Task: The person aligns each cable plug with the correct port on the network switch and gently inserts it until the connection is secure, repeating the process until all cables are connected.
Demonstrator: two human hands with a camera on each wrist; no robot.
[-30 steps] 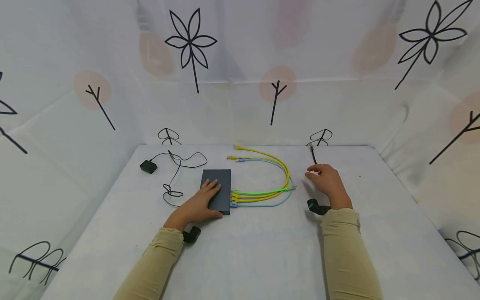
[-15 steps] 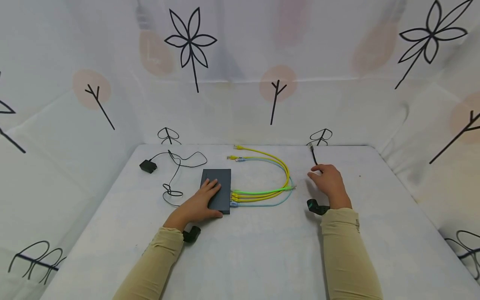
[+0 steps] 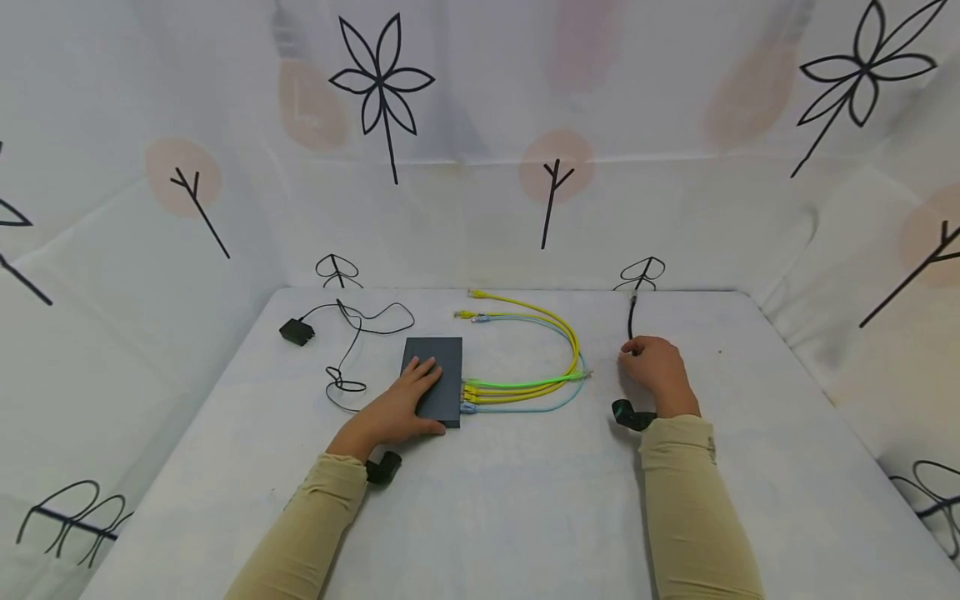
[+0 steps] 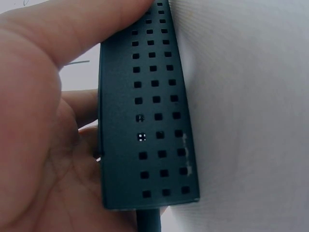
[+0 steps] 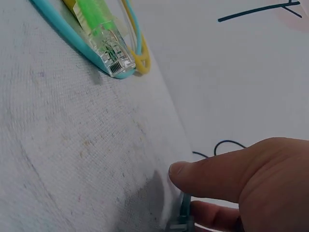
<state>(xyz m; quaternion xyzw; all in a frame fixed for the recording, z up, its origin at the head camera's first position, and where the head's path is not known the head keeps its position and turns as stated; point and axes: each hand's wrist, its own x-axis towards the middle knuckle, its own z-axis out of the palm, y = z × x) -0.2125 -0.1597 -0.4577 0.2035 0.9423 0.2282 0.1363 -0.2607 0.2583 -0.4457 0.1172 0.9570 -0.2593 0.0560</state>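
In the head view my left hand (image 3: 397, 408) rests on a dark grey network switch (image 3: 444, 367), fingers laid across its top. The left wrist view shows the thumb against the switch's perforated side (image 4: 157, 116). Yellow, green and light blue network cables (image 3: 525, 387) run from the switch's right side. My right hand (image 3: 656, 371) pinches a short black network cable (image 3: 632, 315) between thumb and fingers. Its far end points to the back edge, and its near end is hidden by the hand in the head view. Blurred in the right wrist view, a connector (image 5: 181, 224) shows below the thumb.
A black power adapter (image 3: 297, 332) lies at the back left, its thin cord (image 3: 347, 385) tangled beside the switch. Loose yellow plugs (image 3: 465, 316) and a light blue plug (image 3: 482, 320) lie behind the switch. A green cable's clear plug (image 5: 116, 63) points towards my right hand.
My right hand's fingers have closed together on the black cable, and its far end has swung slightly right. My left hand and the switch have not moved.
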